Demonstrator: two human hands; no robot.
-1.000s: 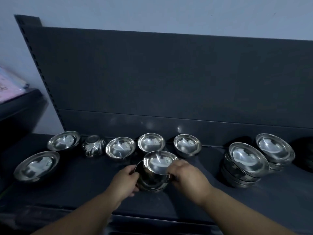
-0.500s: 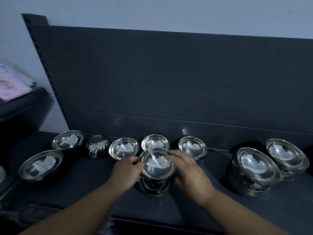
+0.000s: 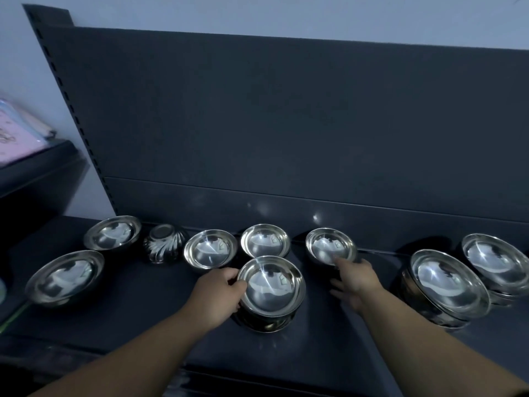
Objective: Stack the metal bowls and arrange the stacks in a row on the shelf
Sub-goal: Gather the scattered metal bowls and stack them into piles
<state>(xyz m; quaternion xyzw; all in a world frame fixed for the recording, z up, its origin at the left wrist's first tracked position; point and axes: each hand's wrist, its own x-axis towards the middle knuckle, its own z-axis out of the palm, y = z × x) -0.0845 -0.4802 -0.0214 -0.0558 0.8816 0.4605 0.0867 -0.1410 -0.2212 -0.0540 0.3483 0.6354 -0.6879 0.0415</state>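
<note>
Metal bowls are spread along the dark shelf [image 3: 128,325] across the lower half of the frame. The centre stack [image 3: 270,290] stands at lower centre; the number of bowls in it cannot be told. Its left rim is gripped by the left hand [image 3: 219,295], with the thumb on the rim and the fingers curled down the side, the forearm entering from the bottom left. The right hand [image 3: 353,277] is held palm down just right of that stack, fingers relaxed and spread, nothing grasped. Its index fingertip is laid at the near rim of the fifth plain bowl [image 3: 330,246].

Three stacks are counted: the centre stack, the near right stack [image 3: 449,285] and the far right stack [image 3: 495,260], the last two tilted and just beside each other. Six single bowls are counted. Five are upright: the large left bowl [image 3: 64,277], the second bowl [image 3: 113,233], the third bowl [image 3: 210,249], the fourth bowl [image 3: 264,242] and the fifth plain bowl. One fluted bowl [image 3: 164,243] is overturned between the second and third.
</note>
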